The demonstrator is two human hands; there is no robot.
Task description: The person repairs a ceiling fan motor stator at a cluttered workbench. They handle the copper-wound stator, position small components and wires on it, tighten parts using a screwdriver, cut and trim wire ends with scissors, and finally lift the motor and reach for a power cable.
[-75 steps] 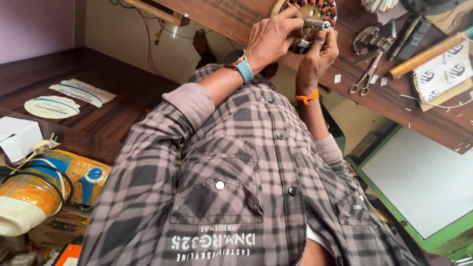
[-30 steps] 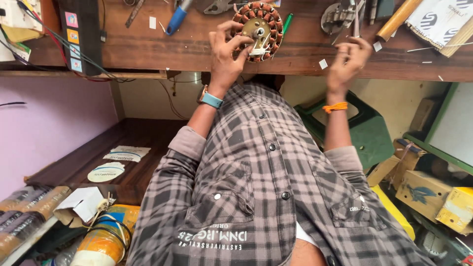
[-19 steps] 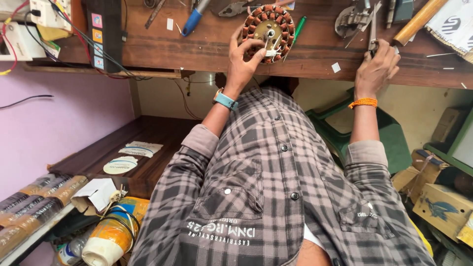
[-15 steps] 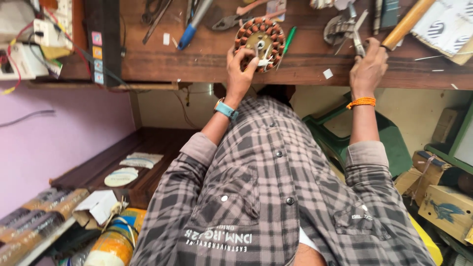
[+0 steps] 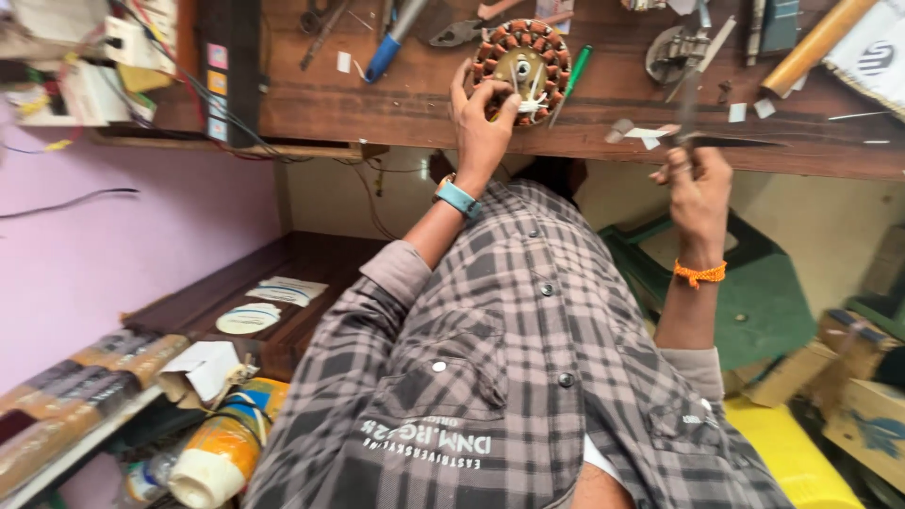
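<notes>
A round motor stator (image 5: pixel 528 55) with copper-coloured windings lies on the wooden workbench (image 5: pixel 405 104) ahead of me. My left hand (image 5: pixel 481 118), with a blue watch on its wrist, grips the stator's lower edge, fingers on its centre. My right hand (image 5: pixel 698 188), with an orange band on its wrist, is raised just off the bench's front edge and closed on a pair of dark-bladed scissors (image 5: pixel 702 137); their blades stick up and to the right. My plaid shirt fills the lower part of the view.
On the bench lie a blue-handled screwdriver (image 5: pixel 388 49), pliers (image 5: pixel 457 31), a green pen-like tool (image 5: pixel 571 75), a metal part (image 5: pixel 674 52) and a wooden stick (image 5: pixel 811 47). A green chair (image 5: pixel 754 302), cardboard boxes (image 5: pixel 872 396) and a yellow tape roll (image 5: pixel 222 448) sit below.
My right hand left the stator, reached to the tools on the right of the bench and has lifted the scissors off it. My left hand has stayed on the stator.
</notes>
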